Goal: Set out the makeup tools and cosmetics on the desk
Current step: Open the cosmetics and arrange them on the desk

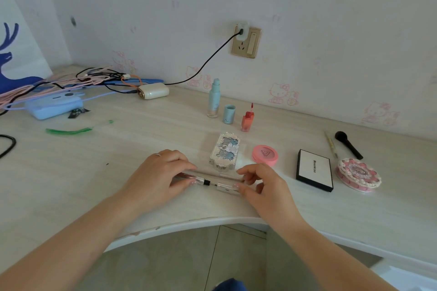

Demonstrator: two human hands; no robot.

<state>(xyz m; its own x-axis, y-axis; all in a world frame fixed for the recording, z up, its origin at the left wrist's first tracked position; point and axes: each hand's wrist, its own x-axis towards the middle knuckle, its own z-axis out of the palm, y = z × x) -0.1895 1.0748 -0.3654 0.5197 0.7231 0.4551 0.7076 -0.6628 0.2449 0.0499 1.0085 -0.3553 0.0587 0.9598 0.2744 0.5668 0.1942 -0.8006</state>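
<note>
While most of the kit already sits spread across the desk (307,215), the job looks close to done. The black-edged palette (314,170), frilled pink compact (358,175), ornate silver case (224,151) and round pink blush (264,154) lie in a row, with a blue bottle (214,99), its cap (229,114) and a red lip tint (247,120) standing behind, and a black brush (348,144) at far right. The left hand (160,172) and right hand (262,184) each pinch one end of a slim silver wand (212,183) at the desk's front edge, apparently the last piece, beside a thin pencil (212,173).
</note>
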